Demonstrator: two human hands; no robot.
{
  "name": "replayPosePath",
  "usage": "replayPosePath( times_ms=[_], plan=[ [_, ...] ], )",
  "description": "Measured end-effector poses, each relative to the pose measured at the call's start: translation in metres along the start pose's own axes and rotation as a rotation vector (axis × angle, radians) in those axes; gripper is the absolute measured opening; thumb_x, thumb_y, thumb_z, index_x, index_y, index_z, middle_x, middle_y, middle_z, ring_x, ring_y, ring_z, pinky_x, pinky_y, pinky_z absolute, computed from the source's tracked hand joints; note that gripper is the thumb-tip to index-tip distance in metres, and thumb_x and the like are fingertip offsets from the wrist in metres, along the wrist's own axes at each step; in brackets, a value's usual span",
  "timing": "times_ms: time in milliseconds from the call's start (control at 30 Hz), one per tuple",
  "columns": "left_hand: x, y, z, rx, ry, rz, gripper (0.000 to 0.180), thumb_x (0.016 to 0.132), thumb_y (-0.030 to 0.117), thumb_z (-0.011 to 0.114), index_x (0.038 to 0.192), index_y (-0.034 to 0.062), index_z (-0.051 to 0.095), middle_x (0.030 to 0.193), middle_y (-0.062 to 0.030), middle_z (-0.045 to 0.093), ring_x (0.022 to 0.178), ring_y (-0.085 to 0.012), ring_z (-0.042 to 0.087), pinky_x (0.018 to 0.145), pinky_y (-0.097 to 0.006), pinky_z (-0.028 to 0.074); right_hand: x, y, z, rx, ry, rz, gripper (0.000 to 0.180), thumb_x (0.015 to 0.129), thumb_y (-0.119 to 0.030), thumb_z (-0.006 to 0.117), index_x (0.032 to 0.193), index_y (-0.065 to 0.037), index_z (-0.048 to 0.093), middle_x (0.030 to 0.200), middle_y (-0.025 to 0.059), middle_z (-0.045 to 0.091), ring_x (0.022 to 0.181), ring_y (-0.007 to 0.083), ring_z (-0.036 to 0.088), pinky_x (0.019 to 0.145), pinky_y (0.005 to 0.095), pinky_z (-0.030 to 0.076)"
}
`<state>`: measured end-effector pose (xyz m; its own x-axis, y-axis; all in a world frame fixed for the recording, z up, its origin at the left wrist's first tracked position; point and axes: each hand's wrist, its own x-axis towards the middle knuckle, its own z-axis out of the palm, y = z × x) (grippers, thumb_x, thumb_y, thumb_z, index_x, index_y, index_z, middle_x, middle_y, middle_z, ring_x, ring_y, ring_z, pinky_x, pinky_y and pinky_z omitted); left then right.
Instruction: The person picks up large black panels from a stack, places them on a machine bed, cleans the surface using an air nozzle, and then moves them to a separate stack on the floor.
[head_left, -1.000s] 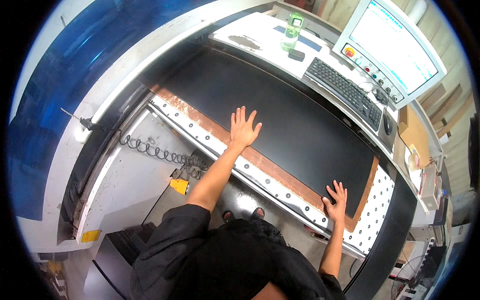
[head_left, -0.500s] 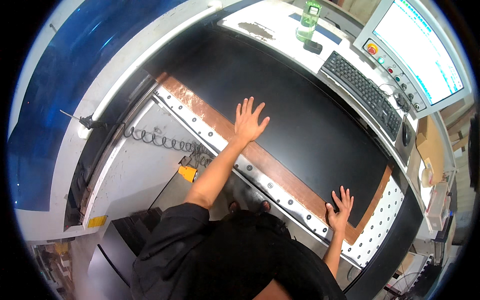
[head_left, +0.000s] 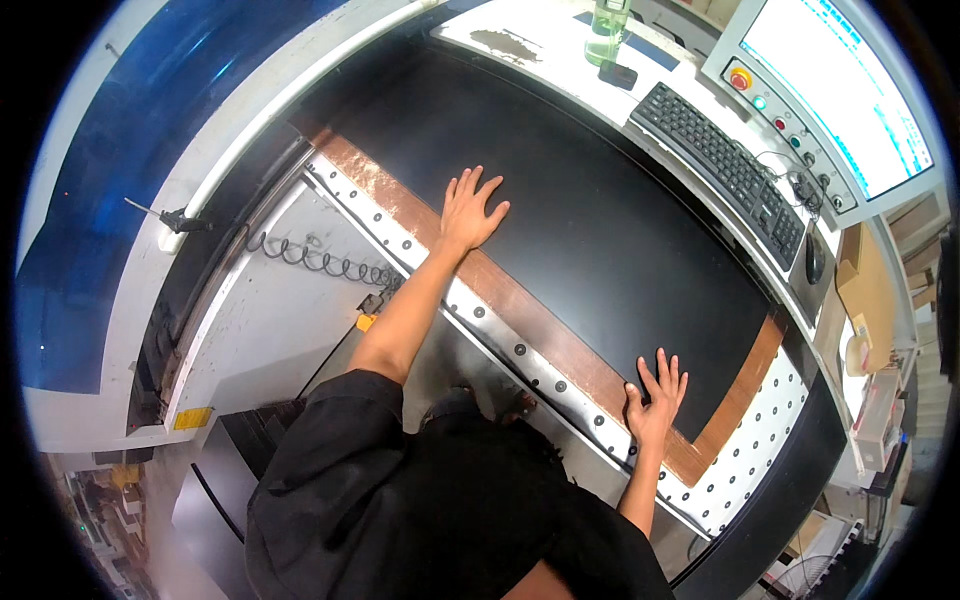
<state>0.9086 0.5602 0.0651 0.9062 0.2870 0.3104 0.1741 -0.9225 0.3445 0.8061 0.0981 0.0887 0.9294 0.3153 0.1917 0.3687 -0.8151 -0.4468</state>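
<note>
In the head view, my left hand (head_left: pixel 468 212) lies with fingers spread apart on the black panel (head_left: pixel 590 220), which stretches ahead of my fingertips. My right hand (head_left: pixel 655 404), fingers also parted, rests at the panel's near edge. A brown border (head_left: pixel 530 318) runs beneath both wrists.

Location: industrial workshop; indicators: control monitor (head_left: pixel 835 90) with red push button (head_left: pixel 740 79); studded white machine table (head_left: pixel 757 432); black coiled cable (head_left: pixel 322 262).
</note>
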Motion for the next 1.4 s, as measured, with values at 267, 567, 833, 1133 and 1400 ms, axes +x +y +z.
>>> replayPosePath(
  times_ms=[267,567,833,1133,1400],
  plan=[
    [-0.006,-0.01,0.0,-0.088,0.117,0.047,0.047,0.094,0.038,0.059,0.133,0.0131,0.062,0.15,-0.0189,0.046,0.144,-0.0352,0.037,0.121,-0.05,0.023,-0.012,0.002,0.014,-0.075,0.105,-0.092,0.038,0.086,-0.023,0.068,0.123,-0.012,0.073,0.147,0.0116,0.055,0.142,0.0346,0.042,0.121,0.0531,0.022],
    [-0.07,-0.092,-0.037,-0.042,0.155,-0.182,0.067,0.089,0.051,0.068,0.144,0.0158,0.053,0.157,-0.0324,0.024,0.148,-0.0475,0.019,0.12,-0.058,0.015,-0.023,-0.076,0.043,-0.112,0.088,-0.163,0.057,0.08,-0.044,0.078,0.13,-0.017,0.067,0.155,0.0204,0.04,0.147,0.0419,0.029,0.12,0.0583,0.018],
    [-0.077,-0.186,-0.07,-0.151,-0.209,-0.336,0.127,0.065,0.079,0.074,0.163,0.02,0.019,0.161,-0.0389,-0.007,0.152,-0.047,-0.017,0.118,-0.064,-0.009,0.018,-0.156,0.088,-0.069,0.02,-0.154,0.049,0.084,-0.031,0.075,0.131,-0.018,0.066,0.156,0.021,0.037,0.147,0.0431,0.027,0.121,0.0587,0.016],
    [-0.061,-0.169,-0.078,-0.222,-0.313,-0.267,0.126,0.063,0.075,0.079,0.162,0.022,0.021,0.158,-0.0431,0.006,0.151,-0.0491,-0.015,0.112,-0.07,-0.015,0.013,-0.155,0.098,-0.177,0.171,-0.183,0.04,0.09,-0.033,0.069,0.125,-0.014,0.068,0.139,0.0181,0.054,0.132,0.0385,0.049,0.111,0.0545,0.034],
    [-0.068,-0.188,-0.053,-0.182,-0.17,-0.257,0.121,0.063,0.073,0.081,0.16,0.021,0.029,0.16,-0.0415,0.0,0.153,-0.0487,-0.01,0.111,-0.075,-0.008,0.004,-0.149,0.096,-0.238,0.126,-0.067,0.041,0.092,-0.038,0.066,0.128,-0.02,0.064,0.141,0.0121,0.054,0.136,0.0338,0.046,0.114,0.0537,0.031]
  ],
)
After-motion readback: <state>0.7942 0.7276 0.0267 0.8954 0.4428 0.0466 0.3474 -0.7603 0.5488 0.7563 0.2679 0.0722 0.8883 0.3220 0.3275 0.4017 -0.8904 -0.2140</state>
